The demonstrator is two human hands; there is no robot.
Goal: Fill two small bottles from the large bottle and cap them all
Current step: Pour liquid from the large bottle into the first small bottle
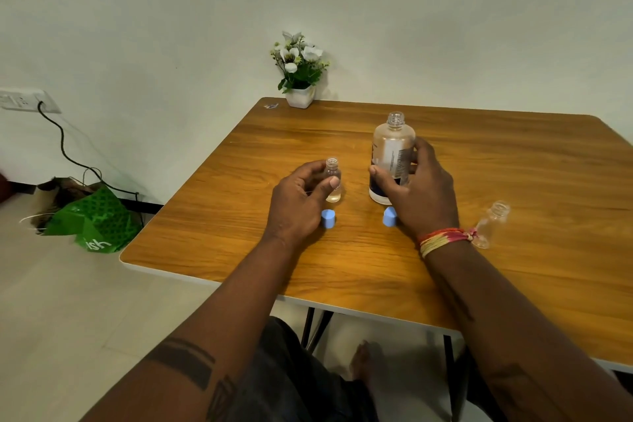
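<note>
A: Large bottle (391, 154): upright on the wooden table (513, 181), uncapped, neck open. Clear liquid inside, label facing the camera. Right hand (416, 192) wraps it around the lower half, thumb in front, fingers behind.

B: Small bottles?

A: Two. One small bottle (333, 180) stands upright just left of the large one, uncapped, a shallow layer of pale liquid at its bottom. Left hand (301, 195) pinches it between thumb and fingers. The second small bottle (491, 223) stands well to the right, beside the right wrist, uncapped; looks empty.

B: Caps?

A: Two blue ones on the table. Left blue cap (327, 218) sits just in front of the held small bottle, close to the left hand. Right blue cap (389, 216) is in front of the large bottle, partly hidden under the right palm. Large bottle's own cap: not located.

B: Other items?

A: Potted white flowers (300, 70) at the far table edge against the wall. Green bag (94, 219) on the floor, left. Thread band (443, 239) on the right wrist.
</note>
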